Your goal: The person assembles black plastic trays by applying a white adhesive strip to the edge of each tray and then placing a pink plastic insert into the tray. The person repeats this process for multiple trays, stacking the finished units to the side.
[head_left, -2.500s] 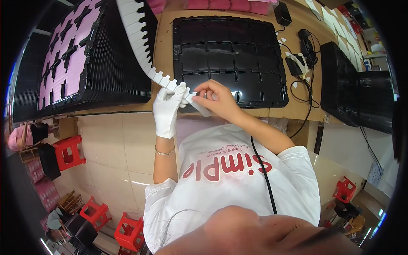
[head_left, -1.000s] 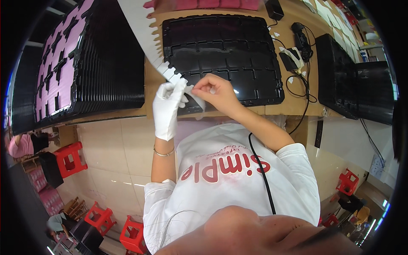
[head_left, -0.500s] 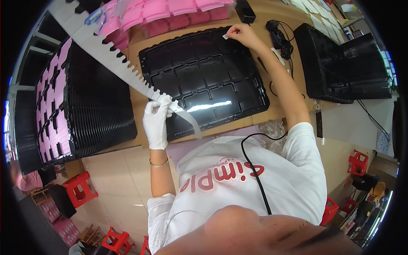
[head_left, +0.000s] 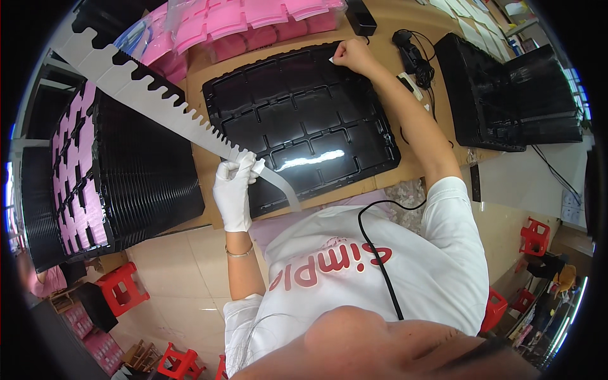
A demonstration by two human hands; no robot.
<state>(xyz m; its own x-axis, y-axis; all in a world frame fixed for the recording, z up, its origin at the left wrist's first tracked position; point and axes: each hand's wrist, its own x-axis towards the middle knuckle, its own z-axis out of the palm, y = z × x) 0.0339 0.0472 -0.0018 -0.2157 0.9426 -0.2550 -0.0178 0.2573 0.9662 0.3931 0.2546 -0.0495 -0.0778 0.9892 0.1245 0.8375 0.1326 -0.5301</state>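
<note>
Two hands are seen at work over a brown wooden surface [head_left: 202, 76] in the upper half of the frame. The left hand [head_left: 235, 190], covered by a white glove, is closed around a long white paper strip with notched edges [head_left: 152, 95]; the strip runs from the upper left of the frame down to the centre, and its loose end hangs just right of the glove. The bare right hand [head_left: 352, 56] is placed at the upper edge of a large black plastic tray with moulded compartments [head_left: 297, 120], near the top centre. Its fingers are pinched on a small white label [head_left: 332, 60], which touches the tray. A stack of black trays with pink inserts [head_left: 107, 171] is seen at the left.
</note>
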